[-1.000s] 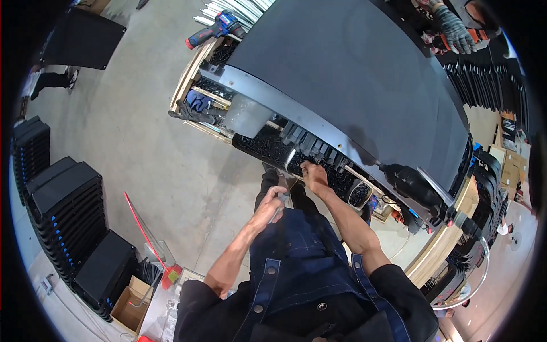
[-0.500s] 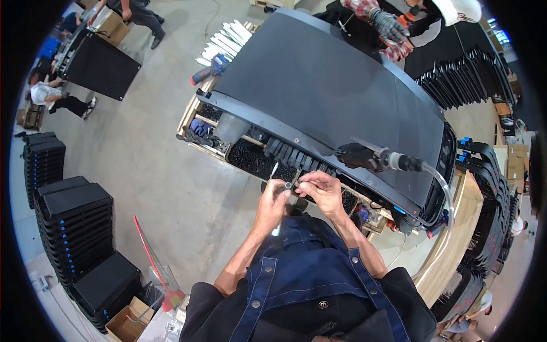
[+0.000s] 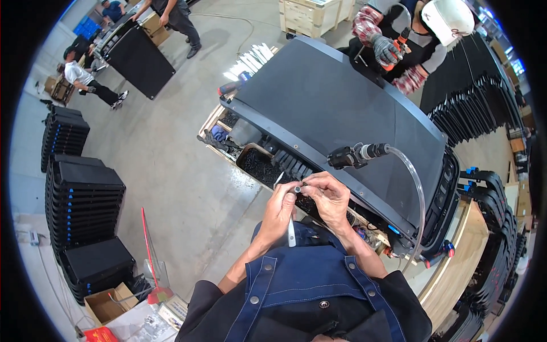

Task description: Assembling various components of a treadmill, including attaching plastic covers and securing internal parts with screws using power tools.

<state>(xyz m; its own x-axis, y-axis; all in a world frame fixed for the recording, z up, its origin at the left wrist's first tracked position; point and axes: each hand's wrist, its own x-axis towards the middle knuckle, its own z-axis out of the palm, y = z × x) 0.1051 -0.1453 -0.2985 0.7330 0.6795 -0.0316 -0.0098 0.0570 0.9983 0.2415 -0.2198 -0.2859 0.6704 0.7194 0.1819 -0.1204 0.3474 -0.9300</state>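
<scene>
In front of my apron, my left hand [image 3: 280,212] is closed around a silver socket wrench [image 3: 292,235]. Its handle sticks out below the palm, and its round socket [image 3: 297,189] faces up by my thumb. A thin pale tip [image 3: 279,178] pokes out above the same hand; whether it belongs to the wrench I cannot tell. My right hand [image 3: 330,199] pinches a small dark piece, too small to name, right beside the socket. Beyond both hands lies a large dark panel [image 3: 342,108] on a workbench, with a bin of black screws [image 3: 259,165] under its near edge.
A black power tool [image 3: 347,157] on a clear hose [image 3: 415,188] hangs over the panel. Across it, a gloved co-worker [image 3: 387,50] holds an orange-and-black tool. Stacked black parts [image 3: 85,199] stand at left, more [image 3: 484,171] at right. Other people work at far left.
The view has shifted, so the bench sits lower and farther right. My hands stay together at the socket, and more of the wrench handle shows. The co-worker's orange tool is now raised.
</scene>
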